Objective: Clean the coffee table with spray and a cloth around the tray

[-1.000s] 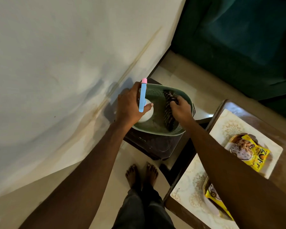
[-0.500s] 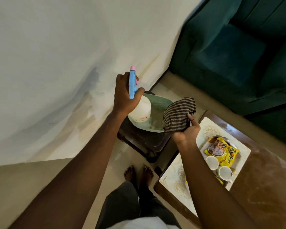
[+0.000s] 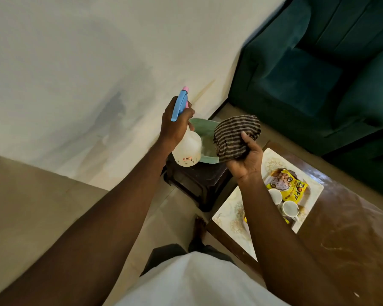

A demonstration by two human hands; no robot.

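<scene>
While raised over the green basket (image 3: 205,131): left hand (image 3: 175,123) clamped on spray bottle (image 3: 187,149), right hand (image 3: 245,157) clutching striped cloth (image 3: 234,134); tray (image 3: 230,208) on brown tabletop (image 3: 349,228), lower right.

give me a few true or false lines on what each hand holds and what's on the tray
1. The left hand holds a spray bottle. True.
2. The right hand is empty. False: it grips a striped cloth.
3. Two white cups sit on the tray. True.
4. The tray is on the green sofa. False: it rests on the brown coffee table.
5. A yellow snack packet lies on the tray. True.
</scene>
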